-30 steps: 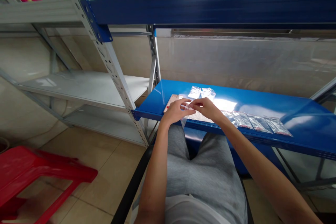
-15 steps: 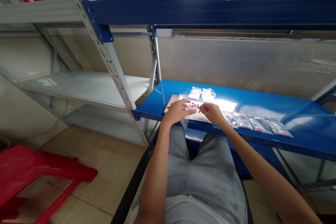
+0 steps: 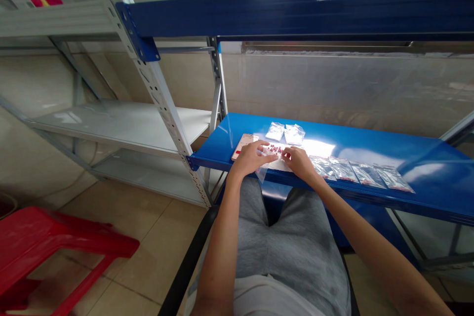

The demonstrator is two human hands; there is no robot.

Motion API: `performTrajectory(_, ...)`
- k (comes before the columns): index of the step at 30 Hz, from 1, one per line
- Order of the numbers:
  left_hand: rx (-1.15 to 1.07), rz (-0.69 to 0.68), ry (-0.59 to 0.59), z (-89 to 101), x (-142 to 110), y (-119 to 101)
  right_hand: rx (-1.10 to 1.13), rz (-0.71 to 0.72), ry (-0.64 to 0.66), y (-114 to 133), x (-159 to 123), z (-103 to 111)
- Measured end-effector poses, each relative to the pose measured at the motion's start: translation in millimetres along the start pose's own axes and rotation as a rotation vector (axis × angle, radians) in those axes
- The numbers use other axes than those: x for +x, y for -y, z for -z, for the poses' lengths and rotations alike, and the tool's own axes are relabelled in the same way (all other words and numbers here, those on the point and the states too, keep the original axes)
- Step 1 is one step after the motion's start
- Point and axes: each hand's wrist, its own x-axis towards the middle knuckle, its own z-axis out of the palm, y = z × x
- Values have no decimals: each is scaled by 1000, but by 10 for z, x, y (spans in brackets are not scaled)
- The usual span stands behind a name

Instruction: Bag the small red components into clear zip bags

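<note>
L hand (image 3: 254,158) flat, fingers spread, pressing clear plastic bag w/ small red items (image 3: 276,158) on blue steel shelf (image 3: 237,140); R hand (image 3: 299,164) curled on bag, pinch unclear; row of clear plastic bags (image 3: 342,169) just R of it.

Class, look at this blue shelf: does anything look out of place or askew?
Yes: a corner of the clear bag under the left hand hangs over the front edge of the blue shelf, while the row of small bags lies fully on it.
</note>
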Motion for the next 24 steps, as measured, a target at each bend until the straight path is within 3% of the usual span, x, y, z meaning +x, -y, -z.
performTrajectory(11,-24,-4,53,-52,-2,-27,45,-11,-5,25,33,33)
performTrajectory(15,-10,-43,69,-78,-15,-54,270,-63,-48,-4,20,220)
performTrajectory(19,-16,-88,64,-117,-41,-132,515,-34,-9,83,-20,460)
performTrajectory(24,-64,-132,72,-166,-37,-192,542,68,25,310,-56,594)
